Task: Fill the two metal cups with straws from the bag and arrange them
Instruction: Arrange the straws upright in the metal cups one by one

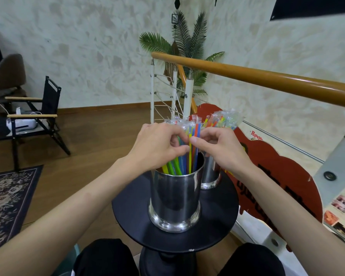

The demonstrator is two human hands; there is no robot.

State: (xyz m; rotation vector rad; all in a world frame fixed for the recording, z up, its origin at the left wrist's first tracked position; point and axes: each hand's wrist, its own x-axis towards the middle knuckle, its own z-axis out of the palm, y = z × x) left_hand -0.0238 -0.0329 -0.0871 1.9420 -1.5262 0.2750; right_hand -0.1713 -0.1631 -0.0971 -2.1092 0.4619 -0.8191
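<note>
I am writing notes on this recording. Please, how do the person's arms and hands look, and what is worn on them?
Both forearms are bare to the frame edge; no sleeves show. The left hand and right hand carry no gloves, rings, watch or bracelets. Nails are short and unpainted.

The near cup (174, 198) stands at the middle of the round tabletop (131, 214), the far cup (210, 174) just behind it toward the far right edge, nearly touching. Upright straws (189, 152) crowd both mouths (wrapped tips fanning wide). Bare tabletop rings the near and left edges. A wooden handrail (267, 78) crosses beyond the far edge.
</note>
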